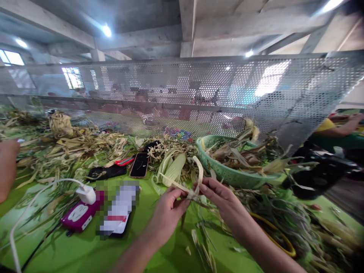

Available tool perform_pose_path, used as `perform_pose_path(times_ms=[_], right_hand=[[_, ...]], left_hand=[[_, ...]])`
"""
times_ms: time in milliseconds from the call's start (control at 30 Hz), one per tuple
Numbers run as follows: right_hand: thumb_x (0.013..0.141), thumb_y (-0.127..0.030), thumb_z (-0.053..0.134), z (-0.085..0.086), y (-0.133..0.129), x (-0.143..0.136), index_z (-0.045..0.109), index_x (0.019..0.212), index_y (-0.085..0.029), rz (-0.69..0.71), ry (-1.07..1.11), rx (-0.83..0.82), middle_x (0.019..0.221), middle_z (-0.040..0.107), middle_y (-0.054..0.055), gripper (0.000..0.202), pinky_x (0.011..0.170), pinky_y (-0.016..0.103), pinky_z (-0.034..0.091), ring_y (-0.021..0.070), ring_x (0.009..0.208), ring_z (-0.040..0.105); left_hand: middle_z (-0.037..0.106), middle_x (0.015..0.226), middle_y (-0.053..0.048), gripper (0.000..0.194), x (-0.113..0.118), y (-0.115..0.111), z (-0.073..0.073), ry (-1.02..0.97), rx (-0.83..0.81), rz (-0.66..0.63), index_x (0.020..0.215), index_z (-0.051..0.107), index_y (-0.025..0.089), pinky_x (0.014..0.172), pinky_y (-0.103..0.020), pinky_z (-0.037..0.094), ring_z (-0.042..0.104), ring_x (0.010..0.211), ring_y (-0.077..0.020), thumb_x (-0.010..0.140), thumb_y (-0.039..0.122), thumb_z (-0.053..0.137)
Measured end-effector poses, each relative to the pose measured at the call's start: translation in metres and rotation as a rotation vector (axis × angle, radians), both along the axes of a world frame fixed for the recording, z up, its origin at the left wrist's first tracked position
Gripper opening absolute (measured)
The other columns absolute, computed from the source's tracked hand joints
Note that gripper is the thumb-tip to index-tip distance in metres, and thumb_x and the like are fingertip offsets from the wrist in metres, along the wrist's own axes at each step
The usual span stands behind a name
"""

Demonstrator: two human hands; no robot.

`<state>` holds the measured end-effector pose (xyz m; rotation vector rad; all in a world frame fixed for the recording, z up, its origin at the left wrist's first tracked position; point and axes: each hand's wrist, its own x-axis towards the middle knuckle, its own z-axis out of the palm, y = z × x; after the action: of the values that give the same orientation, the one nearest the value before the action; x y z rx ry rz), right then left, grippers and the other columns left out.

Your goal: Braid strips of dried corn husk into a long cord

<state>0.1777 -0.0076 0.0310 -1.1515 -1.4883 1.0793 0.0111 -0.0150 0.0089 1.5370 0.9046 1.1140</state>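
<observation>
Both hands meet over the green tabletop [167,242], working on strips of pale corn husk [198,172]. My left hand [170,208] pinches the husk strips between thumb and fingers, and one narrow end sticks out to the upper left. Close beside it, my right hand [216,193] grips the same strips, a curled end rising above its fingertips. Where the strips cross between the hands, they look knotted or folded; I cannot tell which. Just beyond lie wide pale-green husk leaves [174,168]. Loose husk scraps [203,246] lie below my hands.
A green plastic basket [227,172] full of dry husks stands right of centre. On the left are a purple power strip [82,212] with a white charger [86,194], a blurred-out phone [119,208], and a dark phone [139,165]. A perforated metal screen [170,87] runs behind. Another person's arm [7,167] shows at left.
</observation>
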Motion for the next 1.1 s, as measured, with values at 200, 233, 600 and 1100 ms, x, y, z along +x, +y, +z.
perform_pose_path(times_ms=[200, 233, 600, 1100], right_hand=[[0.082, -0.052, 0.055, -0.015, -0.009, -0.015, 0.059, 0.100, -0.020, -0.025, 0.087, -0.115, 0.071, 0.052, -0.001, 0.037, 0.053, 0.022, 0.037, 0.0121, 0.059, 0.045], [0.082, -0.052, 0.055, -0.016, -0.010, -0.015, 0.060, 0.098, -0.020, -0.025, 0.096, -0.110, 0.069, 0.049, -0.001, 0.036, 0.052, 0.021, 0.035, 0.0115, 0.058, 0.043], [0.083, -0.053, 0.052, -0.011, -0.016, -0.022, 0.060, 0.104, -0.017, 0.043, 0.136, -0.159, 0.059, 0.035, -0.004, 0.042, 0.047, 0.022, 0.022, 0.0106, 0.053, 0.030], [0.082, -0.054, 0.054, -0.007, -0.015, -0.017, 0.063, 0.094, -0.015, 0.090, 0.088, -0.179, 0.052, 0.033, -0.006, 0.042, 0.045, 0.022, 0.019, 0.0089, 0.048, 0.025]], left_hand=[[0.063, 0.096, -0.005, 0.036, 0.003, -0.008, 0.002, -0.103, -0.137, -0.030, 0.110, 0.061, 0.019, 0.079, -0.027, 0.043, 0.055, 0.088, -0.0179, 0.084, 0.043, 0.052], [0.064, 0.096, -0.005, 0.039, 0.004, -0.009, 0.002, -0.135, -0.173, -0.033, 0.114, 0.059, 0.020, 0.078, -0.027, 0.044, 0.056, 0.088, -0.0180, 0.085, 0.044, 0.051], [0.067, 0.100, -0.009, 0.030, 0.013, -0.004, -0.006, -0.325, -0.180, 0.161, 0.102, 0.065, 0.018, 0.084, -0.031, 0.044, 0.059, 0.089, -0.0196, 0.082, 0.038, 0.057], [0.062, 0.079, -0.001, 0.024, 0.009, -0.005, -0.003, -0.488, -0.316, 0.171, 0.089, 0.057, 0.019, 0.063, -0.021, 0.044, 0.058, 0.069, -0.0124, 0.079, 0.040, 0.060]])
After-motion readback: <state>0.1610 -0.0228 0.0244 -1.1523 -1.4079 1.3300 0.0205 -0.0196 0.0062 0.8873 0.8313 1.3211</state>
